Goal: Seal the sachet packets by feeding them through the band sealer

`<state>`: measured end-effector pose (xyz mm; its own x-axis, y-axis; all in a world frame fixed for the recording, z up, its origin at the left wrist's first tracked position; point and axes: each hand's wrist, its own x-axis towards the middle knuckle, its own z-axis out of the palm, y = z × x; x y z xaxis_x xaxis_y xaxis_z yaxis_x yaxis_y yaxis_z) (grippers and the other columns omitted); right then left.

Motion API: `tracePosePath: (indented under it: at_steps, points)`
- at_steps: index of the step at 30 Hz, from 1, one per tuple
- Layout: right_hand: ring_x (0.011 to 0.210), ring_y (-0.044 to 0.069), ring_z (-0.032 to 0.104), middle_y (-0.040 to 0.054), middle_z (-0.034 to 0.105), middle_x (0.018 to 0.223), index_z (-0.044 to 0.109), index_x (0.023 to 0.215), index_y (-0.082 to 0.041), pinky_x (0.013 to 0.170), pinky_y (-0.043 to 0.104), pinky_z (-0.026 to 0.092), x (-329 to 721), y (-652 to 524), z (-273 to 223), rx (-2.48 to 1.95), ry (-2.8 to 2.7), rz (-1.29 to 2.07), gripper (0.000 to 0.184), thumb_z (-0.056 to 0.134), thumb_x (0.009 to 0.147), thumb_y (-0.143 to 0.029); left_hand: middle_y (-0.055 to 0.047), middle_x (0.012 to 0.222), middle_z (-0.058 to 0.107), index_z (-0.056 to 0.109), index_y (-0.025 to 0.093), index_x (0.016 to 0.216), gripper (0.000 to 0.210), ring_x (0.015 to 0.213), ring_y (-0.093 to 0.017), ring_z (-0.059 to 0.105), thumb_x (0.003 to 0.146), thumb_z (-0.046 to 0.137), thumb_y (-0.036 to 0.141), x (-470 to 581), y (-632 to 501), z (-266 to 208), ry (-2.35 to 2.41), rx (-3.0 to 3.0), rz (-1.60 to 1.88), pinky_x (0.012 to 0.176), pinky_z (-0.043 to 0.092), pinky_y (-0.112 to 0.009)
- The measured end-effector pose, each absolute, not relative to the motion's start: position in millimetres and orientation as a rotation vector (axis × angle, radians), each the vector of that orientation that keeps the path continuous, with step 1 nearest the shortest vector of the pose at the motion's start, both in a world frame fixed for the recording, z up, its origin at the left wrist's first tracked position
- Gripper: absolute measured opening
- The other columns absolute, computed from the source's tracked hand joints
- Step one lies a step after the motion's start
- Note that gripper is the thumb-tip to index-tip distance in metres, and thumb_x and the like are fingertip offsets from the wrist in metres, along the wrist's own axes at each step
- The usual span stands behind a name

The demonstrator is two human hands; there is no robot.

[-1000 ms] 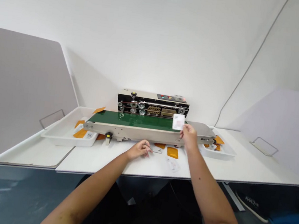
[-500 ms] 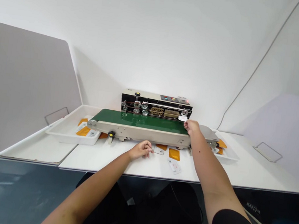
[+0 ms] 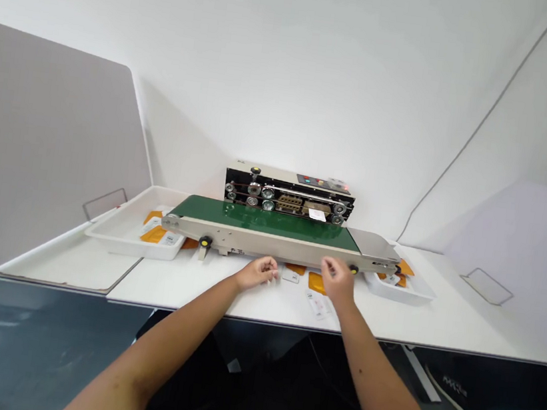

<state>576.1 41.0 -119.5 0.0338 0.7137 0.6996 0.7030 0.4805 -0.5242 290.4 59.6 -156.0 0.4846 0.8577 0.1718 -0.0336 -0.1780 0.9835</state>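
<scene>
A white packet (image 3: 317, 215) sits in the sealing machine (image 3: 289, 193) above the green conveyor belt (image 3: 271, 223), with no hand on it. My right hand (image 3: 338, 282) hovers in front of the conveyor, fingers loosely bent and holding nothing visible. Just beside it an orange packet (image 3: 316, 282) lies on the table, partly behind the hand. Nearer the edge is a clear-and-white packet (image 3: 317, 303). My left hand (image 3: 257, 273) rests on the table with loosely curled fingers apart, empty, left of a small white packet (image 3: 291, 275).
On the left, a white tray (image 3: 98, 236) holds several orange and white packets. Another white tray (image 3: 407, 293) with packets stands under the conveyor's right end. A metal plate (image 3: 374, 244) extends the belt. Partition panels (image 3: 45, 134) flank the table.
My right hand has let go of the white packet and drawn back toward me, down in front of the conveyor. The packet has shifted left along the machine. My left hand stays put.
</scene>
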Motion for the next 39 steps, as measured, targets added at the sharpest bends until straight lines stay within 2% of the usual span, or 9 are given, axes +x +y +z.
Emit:
tracePosePath:
  at_steps: [3, 6, 8, 11, 16, 21, 28, 34, 39]
  points:
    - [0.114, 0.029, 0.057, 0.0128, 0.067, 0.117, 0.071, 0.113, -0.018, 0.104, 0.042, 0.041, 575, 18, -166, -1.485, -1.832, 0.016, 0.039, 0.050, 0.091, -0.044, -0.005, 0.081, 0.069, 0.055, 0.016, 0.087, 0.046, 0.063, -0.011, 0.058, 0.077, 0.074, 0.057, 291, 62, -157, 0.756, 1.568, 0.920, 0.058, 0.043, -0.022]
    - [0.138, 0.033, 0.039, 0.0169, 0.047, 0.147, 0.054, 0.140, -0.013, 0.114, 0.045, 0.030, 573, 19, -188, -1.784, -1.887, 0.060, 0.065, 0.053, 0.088, -0.053, -0.005, 0.080, 0.069, 0.055, 0.016, 0.087, 0.047, 0.064, -0.011, 0.058, 0.077, 0.073, 0.058, 292, 64, -160, 0.772, 1.578, 0.922, 0.058, 0.044, -0.022]
    - [0.143, 0.034, 0.032, 0.0171, 0.037, 0.155, 0.044, 0.148, -0.013, 0.116, 0.046, 0.026, 571, 24, -191, -1.900, -1.936, 0.130, 0.076, 0.053, 0.088, -0.058, -0.005, 0.079, 0.069, 0.055, 0.016, 0.087, 0.047, 0.063, -0.011, 0.058, 0.078, 0.072, 0.059, 292, 65, -160, 0.782, 1.578, 0.926, 0.058, 0.044, -0.022]
    - [0.144, 0.033, 0.031, 0.0131, 0.038, 0.155, 0.046, 0.147, -0.018, 0.117, 0.047, 0.023, 568, 28, -190, -1.873, -2.036, 0.163, 0.068, 0.047, 0.092, -0.057, -0.004, 0.077, 0.068, 0.055, 0.016, 0.086, 0.047, 0.061, -0.011, 0.058, 0.078, 0.072, 0.059, 292, 65, -160, 0.799, 1.575, 0.914, 0.058, 0.044, -0.023]
    - [0.133, 0.027, 0.045, 0.0095, 0.052, 0.144, 0.056, 0.138, -0.021, 0.113, 0.039, 0.033, 568, 22, -191, -1.669, -2.029, 0.180, 0.053, 0.053, 0.091, -0.047, -0.005, 0.080, 0.069, 0.056, 0.016, 0.087, 0.044, 0.062, -0.011, 0.058, 0.080, 0.071, 0.056, 291, 66, -160, 0.804, 1.601, 0.889, 0.058, 0.044, -0.022]
    - [0.102, 0.023, 0.062, 0.0061, 0.070, 0.107, 0.073, 0.105, -0.026, 0.093, 0.037, 0.047, 573, 14, -186, -1.535, -1.905, 0.157, 0.031, 0.045, 0.096, -0.039, -0.005, 0.080, 0.069, 0.055, 0.016, 0.088, 0.043, 0.065, -0.012, 0.059, 0.081, 0.071, 0.055, 291, 67, -161, 0.803, 1.602, 0.888, 0.060, 0.046, -0.023]
    - [0.088, 0.025, 0.062, 0.0108, 0.068, 0.087, 0.068, 0.091, -0.021, 0.088, 0.038, 0.048, 562, -12, -168, -1.294, -1.369, -0.089, 0.037, 0.037, 0.099, -0.040, -0.005, 0.081, 0.067, 0.058, 0.015, 0.088, 0.041, 0.063, -0.011, 0.054, 0.081, 0.071, 0.054, 291, 57, -150, 0.784, 1.642, 0.944, 0.057, 0.041, -0.021]
    - [0.081, 0.022, 0.065, 0.0057, 0.071, 0.089, 0.069, 0.095, -0.024, 0.079, 0.031, 0.049, 502, -7, -163, -1.207, -1.483, 0.350, 0.030, 0.047, 0.095, -0.044, -0.008, 0.101, 0.065, 0.059, 0.016, 0.116, 0.055, 0.077, -0.014, 0.059, 0.076, 0.078, 0.050, 291, 54, -150, 0.647, 1.700, 0.908, 0.068, 0.046, -0.024]
    - [0.061, 0.016, 0.057, -0.0007, 0.065, 0.070, 0.069, 0.094, -0.024, 0.059, 0.026, 0.043, 481, 8, -170, -1.188, -1.535, 0.618, 0.027, 0.053, 0.090, -0.045, -0.002, 0.080, 0.064, 0.066, 0.015, 0.104, 0.043, 0.071, -0.014, 0.058, 0.076, 0.079, 0.045, 296, 54, -157, 0.726, 1.677, 0.807, 0.066, 0.045, -0.024]
